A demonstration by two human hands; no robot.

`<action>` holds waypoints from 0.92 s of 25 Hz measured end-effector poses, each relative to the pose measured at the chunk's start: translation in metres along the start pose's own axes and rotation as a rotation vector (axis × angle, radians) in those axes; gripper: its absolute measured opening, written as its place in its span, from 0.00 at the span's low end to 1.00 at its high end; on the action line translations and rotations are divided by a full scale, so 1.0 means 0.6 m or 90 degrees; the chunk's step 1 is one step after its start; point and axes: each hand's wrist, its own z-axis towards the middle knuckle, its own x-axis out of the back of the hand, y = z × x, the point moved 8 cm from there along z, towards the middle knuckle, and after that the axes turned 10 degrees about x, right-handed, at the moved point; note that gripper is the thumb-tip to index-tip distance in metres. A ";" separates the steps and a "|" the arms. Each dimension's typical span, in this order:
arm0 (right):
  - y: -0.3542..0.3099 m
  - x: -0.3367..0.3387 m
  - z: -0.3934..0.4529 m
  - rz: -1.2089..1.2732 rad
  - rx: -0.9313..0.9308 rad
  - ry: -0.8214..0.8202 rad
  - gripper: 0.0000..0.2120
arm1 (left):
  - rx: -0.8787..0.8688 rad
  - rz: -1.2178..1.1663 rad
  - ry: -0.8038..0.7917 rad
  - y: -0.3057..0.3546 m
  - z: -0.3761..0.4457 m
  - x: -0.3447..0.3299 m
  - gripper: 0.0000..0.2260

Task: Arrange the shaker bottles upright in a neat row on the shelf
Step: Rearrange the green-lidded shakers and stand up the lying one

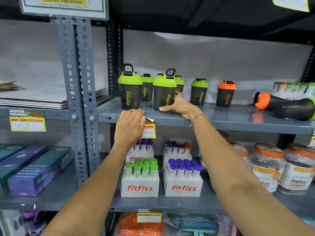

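1. Risk first: the right hand (179, 106) wraps the base of a green-lidded shaker (164, 92) at the front of the grey shelf (221, 120), with another green-lidded shaker (179, 85) tight behind it. A push backward would likely knock that rear one.
2. Tipping is the next worry. The grip sits low on the bottle while the lid and raised carry loop stand high, so a quick slide could topple it toward the front-left shaker (130, 89) just beside it.
3. Two bottles lie on their sides at the far right, an orange-lidded one (265, 101) and a dark one (296, 109) near the edge. My guess is either could roll off if the shelf gets jolted.
4. Left hand (130, 126) rests flat, fingers together, on the shelf lip, gripping nothing; it partly covers a yellow price tag (149, 130) which could peel off.
5. Right arm reaches up and forward, wrist bent inward, thumb in front of the bottle and fingers curled around its right side, closed on it.
6. Upright green (199, 91) and orange (225, 94) shakers stand apart farther right.
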 end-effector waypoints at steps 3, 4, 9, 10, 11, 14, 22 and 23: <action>-0.001 0.003 0.000 0.050 0.001 0.004 0.52 | 0.000 -0.001 -0.002 0.000 0.000 0.000 0.16; -0.001 0.003 0.000 0.046 0.002 0.012 0.51 | 0.002 0.000 -0.004 0.000 0.001 -0.001 0.16; -0.001 0.004 -0.002 -0.030 0.011 0.043 0.56 | 0.014 0.003 -0.013 -0.001 0.001 0.000 0.17; -0.002 0.003 -0.003 -0.031 0.012 0.044 0.56 | 0.016 0.001 -0.018 -0.001 0.000 0.000 0.17; -0.002 0.003 -0.003 -0.034 0.014 0.044 0.56 | 0.019 0.000 -0.021 0.000 0.000 0.000 0.17; -0.007 0.001 -0.006 -0.041 0.022 0.043 0.55 | 0.027 -0.003 -0.035 0.004 0.000 0.003 0.17; -0.011 0.036 -0.051 0.002 0.023 0.030 0.54 | 0.073 -0.004 -0.017 0.050 -0.010 0.019 0.16; -0.006 0.056 -0.061 0.008 0.029 0.050 0.51 | 0.071 0.002 -0.011 0.065 -0.013 0.017 0.16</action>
